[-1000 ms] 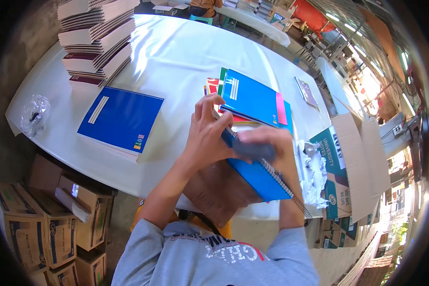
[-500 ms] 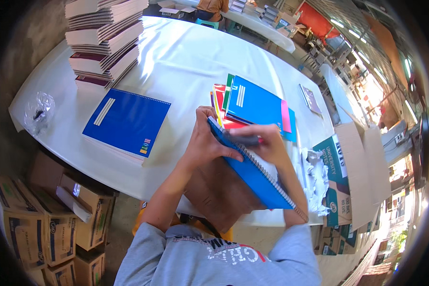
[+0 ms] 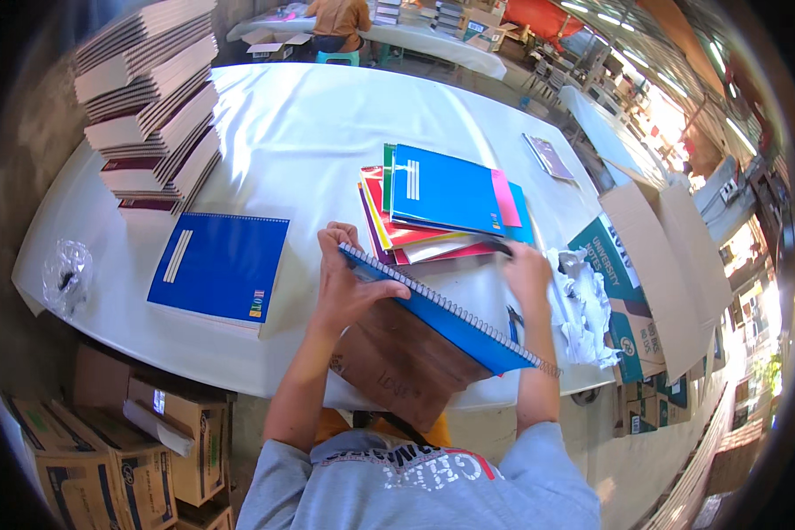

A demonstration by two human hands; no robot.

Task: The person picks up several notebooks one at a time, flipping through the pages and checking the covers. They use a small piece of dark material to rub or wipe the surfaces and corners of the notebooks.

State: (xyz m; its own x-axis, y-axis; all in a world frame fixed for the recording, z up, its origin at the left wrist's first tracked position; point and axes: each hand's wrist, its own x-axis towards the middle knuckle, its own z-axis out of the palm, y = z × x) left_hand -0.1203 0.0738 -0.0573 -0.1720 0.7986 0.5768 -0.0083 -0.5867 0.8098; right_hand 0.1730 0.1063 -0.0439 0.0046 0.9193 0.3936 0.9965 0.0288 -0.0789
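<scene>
White tablecloth (image 3: 327, 124), glossy spiral notebook (image 3: 450, 314) — left hand (image 3: 344, 287)

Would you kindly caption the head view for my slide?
Both hands, left hand and right hand, tilt a blue spiral notebook above a white table.

- spiral notebook (image 3: 450, 322): glossy blue card cover, metal wire binding
- table (image 3: 327, 124), upper centre: smooth white cloth
- boxes (image 3: 106, 450), lower left: matt brown cardboard

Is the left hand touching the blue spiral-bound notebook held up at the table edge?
Touching. The head view shows the left hand with its fingers wrapped over the top corner of the blue spiral-bound notebook.
</scene>
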